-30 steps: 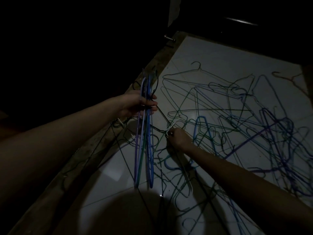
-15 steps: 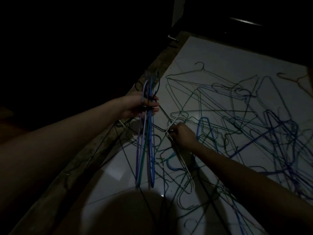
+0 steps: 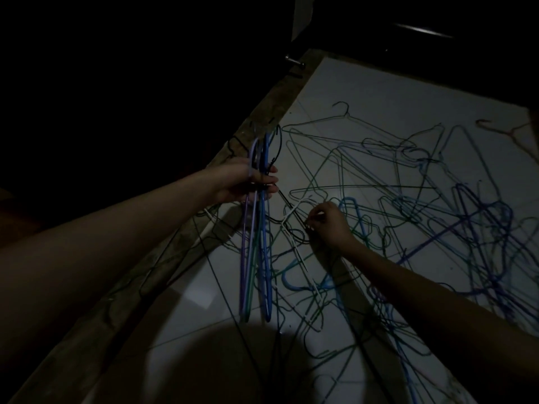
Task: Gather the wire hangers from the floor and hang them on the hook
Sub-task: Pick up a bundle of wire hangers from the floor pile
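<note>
Left hand (image 3: 248,182) grasps bundled blue, purple, green wire hangers (image 3: 256,243) mid-frame; right hand (image 3: 328,224) pinches white hanger (image 3: 294,228) in tangle.

You see very little in this dark scene. The tangle of wire hangers (image 3: 408,205) runs off the right and bottom edges, so their count is unclear. Your right hand (image 3: 329,223) hides what its fingertips pinch. The far room beyond the white floor (image 3: 393,91) is black.
</note>
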Demonstrator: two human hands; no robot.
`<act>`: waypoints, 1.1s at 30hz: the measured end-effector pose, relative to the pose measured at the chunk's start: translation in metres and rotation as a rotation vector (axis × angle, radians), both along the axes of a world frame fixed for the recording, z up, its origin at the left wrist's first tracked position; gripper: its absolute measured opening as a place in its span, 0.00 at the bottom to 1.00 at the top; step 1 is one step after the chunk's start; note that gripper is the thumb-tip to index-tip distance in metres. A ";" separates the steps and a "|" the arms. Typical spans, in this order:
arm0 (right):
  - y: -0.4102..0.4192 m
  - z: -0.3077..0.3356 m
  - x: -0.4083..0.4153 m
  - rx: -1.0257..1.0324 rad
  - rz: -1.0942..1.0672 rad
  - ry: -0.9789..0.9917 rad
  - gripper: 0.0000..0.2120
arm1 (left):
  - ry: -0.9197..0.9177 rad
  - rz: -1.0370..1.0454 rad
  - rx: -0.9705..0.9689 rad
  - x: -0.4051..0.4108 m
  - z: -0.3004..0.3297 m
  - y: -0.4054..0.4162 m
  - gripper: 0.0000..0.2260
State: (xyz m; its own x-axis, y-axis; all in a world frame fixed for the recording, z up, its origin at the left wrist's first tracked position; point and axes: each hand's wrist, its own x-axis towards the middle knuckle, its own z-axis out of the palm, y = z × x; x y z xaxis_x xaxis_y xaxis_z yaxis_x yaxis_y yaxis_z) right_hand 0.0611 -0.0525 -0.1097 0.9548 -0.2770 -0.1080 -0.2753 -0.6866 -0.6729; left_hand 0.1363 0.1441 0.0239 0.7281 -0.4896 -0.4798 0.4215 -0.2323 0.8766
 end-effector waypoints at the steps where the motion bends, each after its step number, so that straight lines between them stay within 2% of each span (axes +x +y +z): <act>1: -0.002 -0.001 -0.001 0.037 -0.029 -0.012 0.06 | 0.004 -0.009 0.006 0.000 -0.001 0.000 0.06; 8: -0.010 0.001 -0.003 0.141 -0.153 -0.024 0.17 | 0.025 -0.002 -0.012 -0.001 -0.003 -0.007 0.07; 16: -0.010 0.000 0.004 0.251 -0.229 0.109 0.33 | 0.045 -0.005 -0.016 -0.003 -0.003 -0.010 0.08; 19: -0.013 -0.001 0.003 0.307 -0.194 0.134 0.39 | 0.059 -0.001 -0.014 -0.003 -0.004 -0.010 0.07; 22: -0.015 -0.003 0.002 0.254 -0.114 0.173 0.43 | 0.062 0.002 -0.021 -0.004 -0.002 -0.010 0.08; 29: -0.022 0.000 0.003 0.165 -0.139 0.143 0.37 | 0.042 0.008 -0.005 -0.005 -0.002 -0.009 0.07; 33: -0.024 0.004 0.002 0.066 -0.144 0.118 0.27 | 0.038 0.001 -0.005 -0.005 -0.003 -0.009 0.07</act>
